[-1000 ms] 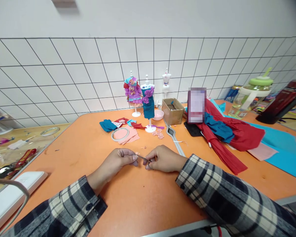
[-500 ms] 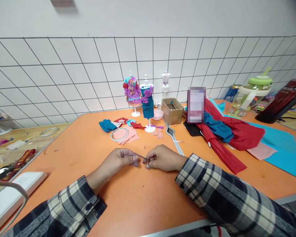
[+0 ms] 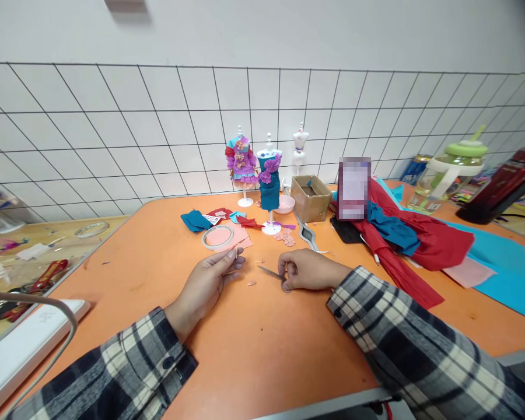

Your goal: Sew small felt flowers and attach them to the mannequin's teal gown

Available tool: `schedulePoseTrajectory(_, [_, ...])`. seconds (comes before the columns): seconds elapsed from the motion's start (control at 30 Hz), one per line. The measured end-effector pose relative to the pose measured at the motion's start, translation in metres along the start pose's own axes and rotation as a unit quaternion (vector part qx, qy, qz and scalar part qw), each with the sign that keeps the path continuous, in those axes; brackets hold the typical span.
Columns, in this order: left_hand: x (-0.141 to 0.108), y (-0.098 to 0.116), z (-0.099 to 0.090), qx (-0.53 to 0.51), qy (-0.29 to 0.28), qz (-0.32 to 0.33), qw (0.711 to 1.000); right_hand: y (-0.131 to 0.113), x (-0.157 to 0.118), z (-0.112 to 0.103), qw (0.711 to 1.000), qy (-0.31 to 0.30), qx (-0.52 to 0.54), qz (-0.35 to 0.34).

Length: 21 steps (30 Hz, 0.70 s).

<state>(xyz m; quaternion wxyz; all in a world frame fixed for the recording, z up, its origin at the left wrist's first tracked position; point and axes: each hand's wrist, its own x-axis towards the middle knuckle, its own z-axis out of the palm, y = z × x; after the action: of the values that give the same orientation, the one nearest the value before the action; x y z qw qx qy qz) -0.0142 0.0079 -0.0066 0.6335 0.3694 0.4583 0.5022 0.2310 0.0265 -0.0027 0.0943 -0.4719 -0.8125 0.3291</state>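
My right hand [image 3: 312, 269] holds small scissors [image 3: 270, 272] by the handle loops, low over the orange table [image 3: 245, 356], with the blades pointing left. My left hand [image 3: 205, 283] is turned partly palm up, pinching a tiny pale pink paper piece [image 3: 236, 252] between thumb and forefinger. The piece's exact shape is too small to make out. Between the hands lies a pink paper scrap [image 3: 251, 283]. Beyond them, a mini dress form [image 3: 270, 192] wears a teal wrap with purple flowers, and pink paper cut-outs [image 3: 285, 237] lie near its base.
A tape roll [image 3: 217, 237] rests on pink paper behind my left hand. Farther back stand a purple-dressed form [image 3: 244, 163], a bare form [image 3: 300, 143], a cardboard box [image 3: 310, 201] and a phone [image 3: 353, 189]. Red crepe paper [image 3: 437, 239] spreads rightward. A white power bank [image 3: 35, 350] is near left.
My hands have moved apart. The scissors have come away from the piece in my left hand, which has turned and risen slightly. A pink scrap now shows on the table between them.
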Motion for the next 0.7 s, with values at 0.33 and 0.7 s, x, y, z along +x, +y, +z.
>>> schedulePoseTrajectory(0.33, [-0.001, 0.000, 0.002, -0.020, 0.006, 0.026, 0.999, -0.010, 0.037, 0.006, 0.971, 0.127, -0.139, -0.150])
schedulePoseTrajectory(0.7, [0.003, -0.005, -0.001, -0.025, -0.002, 0.030, 0.999, -0.036, 0.028, 0.031, 0.940, 0.082, -0.189, -0.271])
